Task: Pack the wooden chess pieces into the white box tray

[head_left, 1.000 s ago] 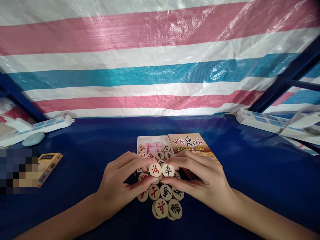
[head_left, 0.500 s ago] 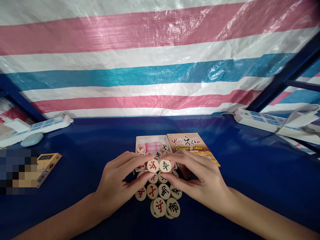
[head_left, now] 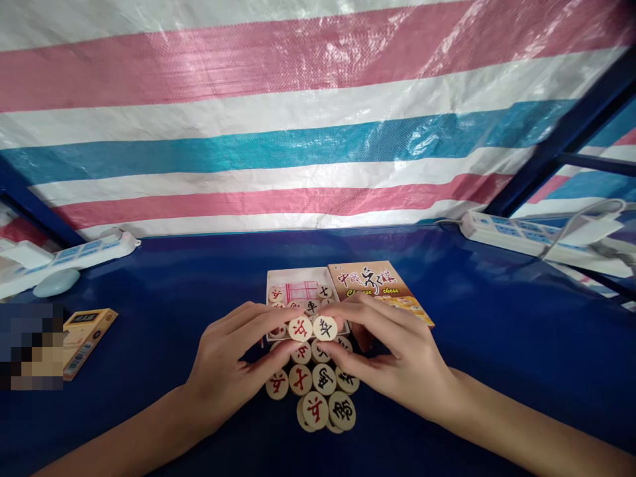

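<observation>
Between thumb and fingers, my left hand (head_left: pixel 238 348) pinches a round Chinese chess piece with a red character (head_left: pixel 300 328). My right hand (head_left: pixel 392 348) pinches another Chinese chess piece, marked in black (head_left: pixel 325 328). Both are held face toward me, side by side, above several stacked pieces on the table. Nearest me in those stacks lie a red-marked piece (head_left: pixel 315 409) and a black-marked piece (head_left: pixel 342 410). Behind my fingers stands the open white box (head_left: pixel 293 275), holding more pieces and a folded sheet with pink lines (head_left: pixel 301 291). My hands partly cover the box and the farther stacks.
The printed Chinese chess lid (head_left: pixel 370 273) leans by the box's right side. Power strips lie at the far left (head_left: pixel 94 255) and far right (head_left: pixel 511 235). A small yellow box (head_left: pixel 92 338) is at left. Striped sheeting (head_left: pixel 298 152) hangs behind the blue table (head_left: pixel 497 351).
Both hands keep their pinches on the two pieces. The black-marked piece has turned slightly, and a small gap now shows between the two pieces. The whole view has shifted a little.
</observation>
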Motion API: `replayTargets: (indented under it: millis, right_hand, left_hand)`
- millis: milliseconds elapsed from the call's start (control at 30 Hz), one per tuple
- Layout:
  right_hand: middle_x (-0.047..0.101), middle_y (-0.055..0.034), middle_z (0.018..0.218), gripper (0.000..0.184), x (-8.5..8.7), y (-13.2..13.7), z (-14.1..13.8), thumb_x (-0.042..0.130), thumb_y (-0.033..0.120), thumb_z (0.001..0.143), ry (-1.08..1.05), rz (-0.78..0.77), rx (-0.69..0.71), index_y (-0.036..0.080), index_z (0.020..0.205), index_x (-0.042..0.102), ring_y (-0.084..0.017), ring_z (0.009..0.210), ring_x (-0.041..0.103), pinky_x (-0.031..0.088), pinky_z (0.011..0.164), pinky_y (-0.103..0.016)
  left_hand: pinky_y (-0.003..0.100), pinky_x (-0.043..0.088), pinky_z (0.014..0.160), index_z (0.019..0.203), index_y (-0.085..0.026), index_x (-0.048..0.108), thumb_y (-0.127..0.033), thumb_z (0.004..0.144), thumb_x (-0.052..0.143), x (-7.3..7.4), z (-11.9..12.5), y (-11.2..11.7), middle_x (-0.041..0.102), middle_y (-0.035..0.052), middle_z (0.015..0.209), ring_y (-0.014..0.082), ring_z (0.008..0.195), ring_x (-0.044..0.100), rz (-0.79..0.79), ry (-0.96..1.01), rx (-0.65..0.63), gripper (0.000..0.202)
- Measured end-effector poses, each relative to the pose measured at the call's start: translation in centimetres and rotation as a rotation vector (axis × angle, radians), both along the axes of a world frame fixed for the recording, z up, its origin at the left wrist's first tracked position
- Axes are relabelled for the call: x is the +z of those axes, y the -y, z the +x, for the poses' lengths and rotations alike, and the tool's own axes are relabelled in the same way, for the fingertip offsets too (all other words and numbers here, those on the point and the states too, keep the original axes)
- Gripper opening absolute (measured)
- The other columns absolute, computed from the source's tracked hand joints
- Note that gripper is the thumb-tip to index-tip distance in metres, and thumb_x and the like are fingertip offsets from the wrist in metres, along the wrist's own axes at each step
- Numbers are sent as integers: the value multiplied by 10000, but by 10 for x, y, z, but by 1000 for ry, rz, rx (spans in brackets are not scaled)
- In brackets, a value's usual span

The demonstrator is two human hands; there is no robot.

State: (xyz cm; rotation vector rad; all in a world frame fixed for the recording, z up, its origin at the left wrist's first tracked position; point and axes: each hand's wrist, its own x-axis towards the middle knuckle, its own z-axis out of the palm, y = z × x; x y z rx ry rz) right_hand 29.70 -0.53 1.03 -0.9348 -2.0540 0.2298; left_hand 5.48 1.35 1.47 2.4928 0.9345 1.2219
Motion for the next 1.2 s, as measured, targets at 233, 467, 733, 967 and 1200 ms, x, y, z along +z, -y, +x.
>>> replayTargets:
  millis: [233, 467, 733, 967, 1200]
  right_hand:
    - [658, -34, 985, 357, 3, 0, -1, 715, 189, 849, -27, 16, 15, 212, 1190, 613, -107, 735, 578, 502, 659, -267]
    - [668, -25, 1071, 387, 4, 0, -2, 719, 160, 841, -29, 30, 11, 243, 1202, 607, -104, 744, 594, 526, 706, -255]
    - [665, -40, 1052, 412, 4, 1, -2, 707, 179, 851, -4, 44, -8, 275, 1237, 598, -126, 719, 603, 538, 678, -283]
    - [664, -43, 1085, 420, 5, 1, -1, 697, 169, 861, 4, 58, 17, 255, 1258, 590, -118, 755, 611, 548, 724, -270]
    - [659, -48, 1074, 405, 4, 1, -1, 680, 179, 874, 6, 65, 13, 253, 1262, 591, -126, 803, 628, 556, 710, -263]
  left_hand:
    - [172, 517, 726, 1157, -254, 675, -210, 881, 695, 2, 1, 1, 713, -43, 905, 61, 726, 625, -1, 1, 29, 281]
    - [184, 491, 653, 1135, -256, 678, -225, 855, 728, 3, 1, 1, 693, -51, 811, 73, 678, 600, -16, 41, 36, 286]
    - [210, 487, 642, 1166, -282, 664, -251, 859, 727, 1, -2, -2, 695, -38, 840, 89, 685, 596, -35, 30, 36, 315]
    - [193, 484, 639, 1155, -271, 668, -238, 866, 718, 2, 0, -2, 682, -43, 829, 76, 686, 590, -53, 16, 32, 295]
    - [200, 490, 617, 1169, -282, 657, -228, 873, 706, 1, -2, -3, 686, -30, 871, 83, 680, 597, -53, 9, 23, 304]
